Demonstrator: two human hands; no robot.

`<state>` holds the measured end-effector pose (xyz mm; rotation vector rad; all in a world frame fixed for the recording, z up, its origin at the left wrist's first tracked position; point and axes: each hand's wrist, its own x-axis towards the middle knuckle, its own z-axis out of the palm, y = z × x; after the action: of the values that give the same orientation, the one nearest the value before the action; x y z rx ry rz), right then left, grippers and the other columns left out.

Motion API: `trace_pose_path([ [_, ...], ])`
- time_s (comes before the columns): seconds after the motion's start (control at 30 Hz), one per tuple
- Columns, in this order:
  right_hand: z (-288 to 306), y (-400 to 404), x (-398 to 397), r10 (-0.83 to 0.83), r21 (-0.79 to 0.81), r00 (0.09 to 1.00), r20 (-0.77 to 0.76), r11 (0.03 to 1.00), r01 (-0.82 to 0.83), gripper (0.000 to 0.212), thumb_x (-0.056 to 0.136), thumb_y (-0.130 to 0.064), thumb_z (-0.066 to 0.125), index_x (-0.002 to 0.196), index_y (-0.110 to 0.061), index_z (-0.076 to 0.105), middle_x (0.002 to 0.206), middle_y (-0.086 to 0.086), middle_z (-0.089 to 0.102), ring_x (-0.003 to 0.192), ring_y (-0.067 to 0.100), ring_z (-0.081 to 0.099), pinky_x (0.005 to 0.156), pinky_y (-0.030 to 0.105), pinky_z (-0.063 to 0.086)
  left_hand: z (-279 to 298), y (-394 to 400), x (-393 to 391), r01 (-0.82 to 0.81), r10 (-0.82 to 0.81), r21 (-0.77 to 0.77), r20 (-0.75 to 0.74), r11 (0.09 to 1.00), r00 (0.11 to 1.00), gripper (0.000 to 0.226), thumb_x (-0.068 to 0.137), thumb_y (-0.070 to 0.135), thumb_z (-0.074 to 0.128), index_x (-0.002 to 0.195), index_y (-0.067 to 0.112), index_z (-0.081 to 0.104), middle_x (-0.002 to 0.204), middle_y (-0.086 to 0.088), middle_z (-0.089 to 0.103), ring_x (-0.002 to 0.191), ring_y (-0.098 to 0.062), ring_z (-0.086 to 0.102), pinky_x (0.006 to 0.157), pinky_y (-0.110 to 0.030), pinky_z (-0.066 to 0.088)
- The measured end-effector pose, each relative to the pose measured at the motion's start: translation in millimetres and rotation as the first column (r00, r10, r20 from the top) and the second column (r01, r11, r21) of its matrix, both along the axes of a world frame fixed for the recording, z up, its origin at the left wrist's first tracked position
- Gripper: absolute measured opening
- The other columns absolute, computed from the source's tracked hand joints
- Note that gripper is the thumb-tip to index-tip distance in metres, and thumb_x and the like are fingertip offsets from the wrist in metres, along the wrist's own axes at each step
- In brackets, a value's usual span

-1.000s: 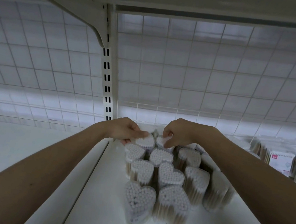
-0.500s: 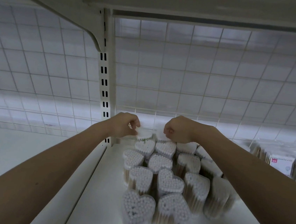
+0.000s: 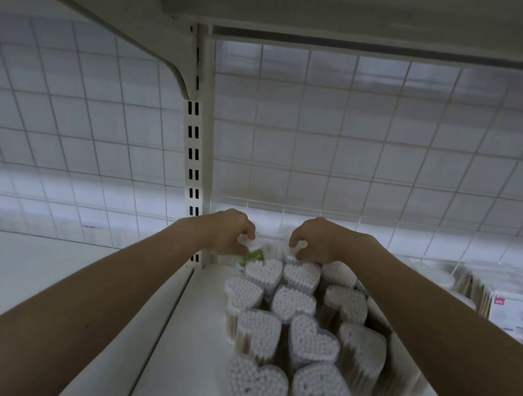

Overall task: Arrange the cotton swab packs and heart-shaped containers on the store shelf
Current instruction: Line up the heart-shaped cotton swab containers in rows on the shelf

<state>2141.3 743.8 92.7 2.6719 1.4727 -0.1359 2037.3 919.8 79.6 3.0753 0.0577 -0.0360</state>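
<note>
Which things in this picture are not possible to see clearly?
Head view only:
- Left hand covers most of the container it grips; its green label is unreadable.
- Right hand hides what its fingers pinch.
- Swab packs at right: cut by the edge, print too small.
- Nearest hearts: blurred.

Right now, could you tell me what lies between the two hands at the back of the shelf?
In the head view, nothing lies between the left hand and right hand; only the wire back fence shows through the gap.

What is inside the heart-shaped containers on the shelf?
Each heart-shaped container is packed with upright cotton swabs: white tips fill the top, pale sticks show through the clear sides. The sticks' bottom ends and the inner swabs are covered from view.
</note>
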Motion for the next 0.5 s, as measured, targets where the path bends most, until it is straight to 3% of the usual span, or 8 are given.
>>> trace_pose_path([
  [0.13,0.3,4.0,0.7,0.001,0.004,1.0,0.007,1.0,-0.001,0.038,0.091,-0.027,0.057,0.128,-0.017,0.054,0.136,0.005,0.046,0.125,0.022,0.041,0.1,0.028,0.034,0.5,6.9,-7.3,-0.036,0.036,-0.02,-0.012,0.999,0.999,0.036,0.09,0.028,0.057,0.122,0.012,0.052,0.121,-0.007,0.053,0.09,-0.014,0.047,0.076,-0.023,0.036],
  [0.23,1.6,7.3,0.0,0.007,-0.007,1.0,0.004,1.0,-0.007,0.038,0.091,-0.028,0.058,0.128,-0.018,0.054,0.135,0.004,0.047,0.125,0.021,0.041,0.099,0.027,0.033,0.3,8.5,-6.9,-0.034,0.034,-0.012,-0.016,0.999,0.999,0.047,0.091,0.032,0.056,0.134,0.015,0.045,0.129,-0.005,0.052,0.107,-0.019,0.051,0.084,-0.025,0.038],
  [0.33,2.5,8.8,-0.5,-0.001,-0.017,1.0,0.002,1.0,0.001,0.039,0.091,-0.028,0.057,0.128,-0.018,0.054,0.136,0.004,0.046,0.126,0.02,0.041,0.1,0.027,0.033,-0.8,6.4,-5.1,-0.072,0.072,0.028,0.001,0.997,0.997,0.05,0.094,0.038,0.049,0.139,0.016,0.042,0.136,-0.005,0.046,0.126,-0.021,0.041,0.097,-0.028,0.034],
  [0.5,-0.2,9.8,-1.8,-0.007,-0.005,1.0,-0.006,1.0,0.007,0.04,0.09,-0.027,0.058,0.129,-0.017,0.053,0.136,0.005,0.046,0.126,0.022,0.041,0.099,0.027,0.034,-3.7,-3.1,-3.1,-0.088,0.086,0.061,0.029,0.994,0.996,0.047,0.092,0.04,0.051,0.124,0.006,0.054,0.127,-0.01,0.046,0.116,-0.024,0.048,0.094,-0.031,0.04],
])
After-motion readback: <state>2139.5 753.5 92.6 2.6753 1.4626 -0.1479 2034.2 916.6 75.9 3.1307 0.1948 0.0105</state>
